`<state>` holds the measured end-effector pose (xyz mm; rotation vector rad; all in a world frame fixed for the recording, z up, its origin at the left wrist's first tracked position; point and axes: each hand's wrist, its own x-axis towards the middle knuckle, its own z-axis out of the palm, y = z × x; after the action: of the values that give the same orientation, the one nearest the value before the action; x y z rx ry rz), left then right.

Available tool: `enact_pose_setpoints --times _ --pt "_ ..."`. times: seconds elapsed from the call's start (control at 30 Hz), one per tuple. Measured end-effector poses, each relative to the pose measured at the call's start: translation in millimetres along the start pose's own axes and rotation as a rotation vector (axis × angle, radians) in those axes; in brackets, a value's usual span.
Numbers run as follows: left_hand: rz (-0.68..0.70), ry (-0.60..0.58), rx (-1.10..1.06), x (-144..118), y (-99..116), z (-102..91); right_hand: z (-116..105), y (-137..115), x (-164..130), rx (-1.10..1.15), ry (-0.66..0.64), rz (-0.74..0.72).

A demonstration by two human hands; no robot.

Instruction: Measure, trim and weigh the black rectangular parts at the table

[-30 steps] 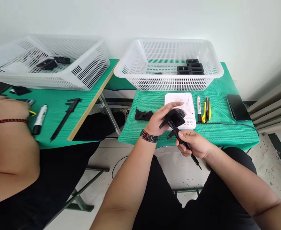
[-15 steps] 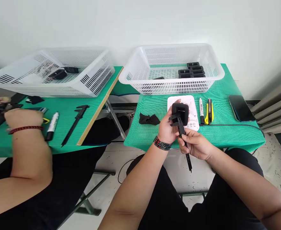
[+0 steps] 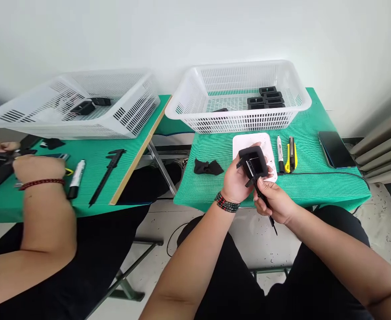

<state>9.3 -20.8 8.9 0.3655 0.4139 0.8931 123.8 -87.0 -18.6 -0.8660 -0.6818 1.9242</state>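
My left hand [image 3: 236, 181] grips a small black plastic box part [image 3: 256, 161], open side tilted toward me, above the front edge of the green table [image 3: 315, 182]. My right hand [image 3: 274, 200] holds a black caliper [image 3: 261, 192] whose jaws rest against the part; its thin tail sticks out below my fingers. A beaded bracelet sits on my left wrist. Behind the part lies a white scale [image 3: 245, 142].
A white basket [image 3: 222, 120] with several black parts stands behind the scale. A marker [image 3: 279, 153], yellow utility knife [image 3: 291, 154], phone [image 3: 334, 149], cable and black cloth [image 3: 207, 166] lie around. A co-worker's hands [image 3: 32, 166] work at the left table with another basket [image 3: 129, 111], caliper [image 3: 107, 175] and marker [image 3: 76, 178].
I have turned the black part in my left hand, its open side now tilted toward me, and the caliper has swung from near upright to slanted. The co-worker's hands shifted slightly.
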Motion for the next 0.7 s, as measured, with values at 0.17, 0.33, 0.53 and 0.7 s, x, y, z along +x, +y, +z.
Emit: enact_pose_setpoints --times 0.17,0.33,0.53,0.7 --pt "-0.05 -0.022 0.022 2 1 1.4 1 2 1 0.03 -0.061 0.037" --pt "-0.078 -0.047 0.053 4 0 -3.6 3 0 -2 0.115 -0.16 0.022" --pt "0.012 -0.04 0.037 3 -6 -5.6 3 -5 -4 0.134 -0.255 0.034" --pt "-0.043 -0.081 0.065 2 -11 -4.2 3 2 -2 0.102 -0.166 0.028"
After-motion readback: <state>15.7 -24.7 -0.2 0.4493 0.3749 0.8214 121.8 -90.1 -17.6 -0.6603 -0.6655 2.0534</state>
